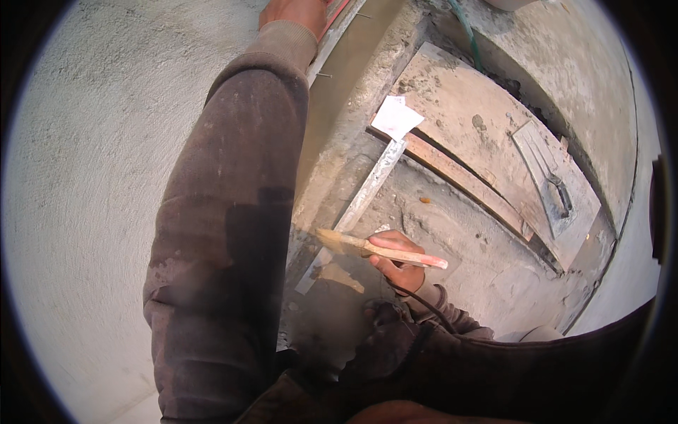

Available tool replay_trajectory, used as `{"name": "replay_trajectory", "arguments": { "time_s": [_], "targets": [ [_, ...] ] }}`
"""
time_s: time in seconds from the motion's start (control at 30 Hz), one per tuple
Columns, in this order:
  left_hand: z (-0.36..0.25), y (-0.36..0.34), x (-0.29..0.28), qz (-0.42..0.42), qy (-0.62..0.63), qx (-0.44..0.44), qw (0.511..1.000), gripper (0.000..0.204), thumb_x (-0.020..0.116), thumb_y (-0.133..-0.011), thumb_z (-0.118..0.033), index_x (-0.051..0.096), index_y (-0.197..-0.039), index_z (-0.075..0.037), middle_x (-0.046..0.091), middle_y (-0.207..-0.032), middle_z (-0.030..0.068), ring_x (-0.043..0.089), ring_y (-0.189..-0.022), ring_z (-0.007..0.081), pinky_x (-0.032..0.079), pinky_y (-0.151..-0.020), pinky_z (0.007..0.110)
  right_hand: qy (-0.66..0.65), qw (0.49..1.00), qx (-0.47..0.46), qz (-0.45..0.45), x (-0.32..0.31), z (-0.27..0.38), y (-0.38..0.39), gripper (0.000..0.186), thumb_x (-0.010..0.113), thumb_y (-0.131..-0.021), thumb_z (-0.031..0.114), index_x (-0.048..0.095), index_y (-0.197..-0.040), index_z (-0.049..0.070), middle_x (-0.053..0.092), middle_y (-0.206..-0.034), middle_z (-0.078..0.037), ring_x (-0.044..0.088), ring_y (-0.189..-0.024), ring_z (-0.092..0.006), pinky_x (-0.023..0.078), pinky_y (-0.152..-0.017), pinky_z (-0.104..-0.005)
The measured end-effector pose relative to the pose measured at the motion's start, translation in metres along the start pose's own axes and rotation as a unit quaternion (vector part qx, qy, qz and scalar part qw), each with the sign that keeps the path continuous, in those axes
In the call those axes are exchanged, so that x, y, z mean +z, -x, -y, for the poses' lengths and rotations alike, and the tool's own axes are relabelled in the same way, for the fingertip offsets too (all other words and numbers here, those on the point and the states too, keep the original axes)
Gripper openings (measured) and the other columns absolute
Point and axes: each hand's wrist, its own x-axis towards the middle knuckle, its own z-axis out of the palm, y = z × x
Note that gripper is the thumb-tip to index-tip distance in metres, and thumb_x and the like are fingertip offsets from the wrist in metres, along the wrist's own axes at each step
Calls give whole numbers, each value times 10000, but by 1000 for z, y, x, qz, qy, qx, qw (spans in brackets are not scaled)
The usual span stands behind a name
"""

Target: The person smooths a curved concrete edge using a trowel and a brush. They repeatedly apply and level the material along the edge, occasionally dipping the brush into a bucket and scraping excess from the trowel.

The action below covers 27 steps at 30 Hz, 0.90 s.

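My right hand (399,261) is closed around the wooden handle of a paint brush (353,245). The handle has a red end, and its pale bristles point left toward the wall's foot. Reaching up along the wall, my left arm ends in my left hand (295,10), cut off by the top edge, so its fingers are hidden. That hand is beside a long red and whitish strip (330,44) with nails sticking out of it. Below the brush and behind it runs a pale, mortar-stained bar (374,177) with a crumpled white paper (397,116) at its far end.
A rough plastered wall (85,177) fills the left side. To the right, a dusty board (470,92) lies beside a wooden batten (466,177), with a flat plastering trowel (551,180) on the board. A green hose (466,32) and a concrete ledge (558,63) are beyond.
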Motion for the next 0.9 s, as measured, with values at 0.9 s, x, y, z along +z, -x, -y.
{"name": "replay_trajectory", "arguments": {
  "time_s": [0.9],
  "targets": [
    [78,309,-184,125,-7,-1,992,397,589,-945,61,692,-1301,-83,639,-1209,205,640,-1091,346,520,-931,384,-72,997,-16,10,14,-6,-7,314,771,-870,16,710,-1176,-8,709,-1090,-171,689,-963,-255,546,-824,-351]
  ]
}}
